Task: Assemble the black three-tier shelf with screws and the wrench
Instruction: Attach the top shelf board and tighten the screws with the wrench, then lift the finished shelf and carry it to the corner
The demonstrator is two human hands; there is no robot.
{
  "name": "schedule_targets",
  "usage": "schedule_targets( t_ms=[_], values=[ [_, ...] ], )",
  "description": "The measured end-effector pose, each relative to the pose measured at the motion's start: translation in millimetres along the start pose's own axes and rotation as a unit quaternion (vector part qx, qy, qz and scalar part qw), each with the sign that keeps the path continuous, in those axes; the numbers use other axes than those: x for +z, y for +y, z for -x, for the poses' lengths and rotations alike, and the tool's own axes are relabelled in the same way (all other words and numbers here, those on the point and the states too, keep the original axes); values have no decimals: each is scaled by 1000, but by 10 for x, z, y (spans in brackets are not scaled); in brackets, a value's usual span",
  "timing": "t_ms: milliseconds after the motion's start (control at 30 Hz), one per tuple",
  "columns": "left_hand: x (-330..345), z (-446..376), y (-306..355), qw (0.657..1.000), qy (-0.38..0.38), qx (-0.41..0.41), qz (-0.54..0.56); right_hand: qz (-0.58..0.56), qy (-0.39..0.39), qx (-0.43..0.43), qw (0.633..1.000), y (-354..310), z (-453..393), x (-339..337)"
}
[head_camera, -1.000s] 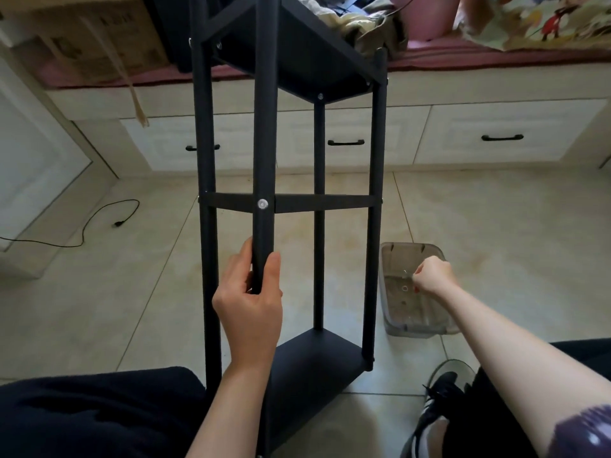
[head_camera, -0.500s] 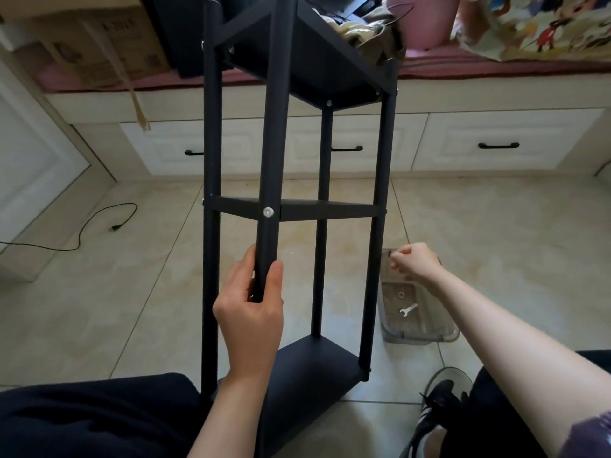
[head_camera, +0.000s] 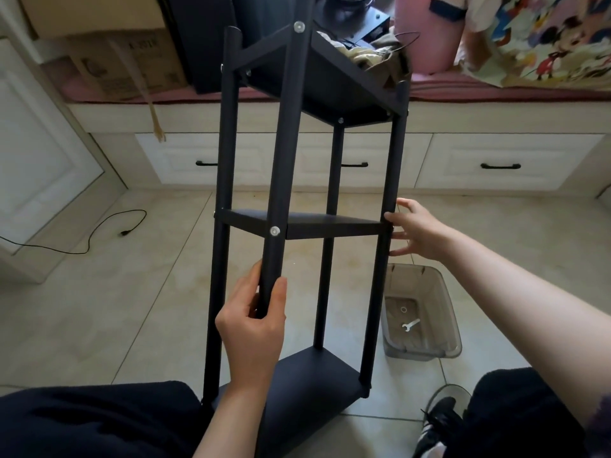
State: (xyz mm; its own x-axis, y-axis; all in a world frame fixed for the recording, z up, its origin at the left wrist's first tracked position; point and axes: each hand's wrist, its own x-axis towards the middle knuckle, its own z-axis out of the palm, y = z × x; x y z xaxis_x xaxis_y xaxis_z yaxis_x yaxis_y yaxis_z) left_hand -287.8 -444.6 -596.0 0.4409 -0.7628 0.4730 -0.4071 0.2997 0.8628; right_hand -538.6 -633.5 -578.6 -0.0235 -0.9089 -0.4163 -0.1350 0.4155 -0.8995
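Observation:
The black three-tier shelf (head_camera: pixel 307 223) stands upright on the tiled floor in front of me, with four round posts and silver screw heads at the tiers. My left hand (head_camera: pixel 253 320) grips the nearest post below the middle tier. My right hand (head_camera: pixel 413 228) is at the right post level with the middle tier, fingers spread and touching the post. A small silver wrench (head_camera: pixel 410 324) lies in the clear plastic bin (head_camera: pixel 443 292) to the right of the shelf.
White drawers (head_camera: pixel 502 165) with black handles run along the back under a cushioned bench holding a cardboard box (head_camera: pixel 129 64) and fabric. A black cable (head_camera: pixel 99 233) lies on the floor at left. My shoe (head_camera: pixel 439 421) sits near the shelf's base.
My right hand left the bin, rose to the right post at the middle tier and spread its fingers. The view tilted up. My left hand stayed on the front post.

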Motion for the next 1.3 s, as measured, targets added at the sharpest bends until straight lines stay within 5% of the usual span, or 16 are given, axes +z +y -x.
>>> schedule_targets(
  t_ms=[233,400,633,1300],
  values=[
    [-55,-33,-32,999,0,32,-33,70,-31,20,997,-129,51,-56],
    [-80,-87,-120,996,10,24,-82,91,21,-16,996,-121,109,-17],
    [-62,-234,-308,989,14,-96,-110,128,55,-84,987,-250,202,49],
    [-13,-269,-546,956,23,-258,-140,149,71,-147,975,-67,681,155]
  ],
)
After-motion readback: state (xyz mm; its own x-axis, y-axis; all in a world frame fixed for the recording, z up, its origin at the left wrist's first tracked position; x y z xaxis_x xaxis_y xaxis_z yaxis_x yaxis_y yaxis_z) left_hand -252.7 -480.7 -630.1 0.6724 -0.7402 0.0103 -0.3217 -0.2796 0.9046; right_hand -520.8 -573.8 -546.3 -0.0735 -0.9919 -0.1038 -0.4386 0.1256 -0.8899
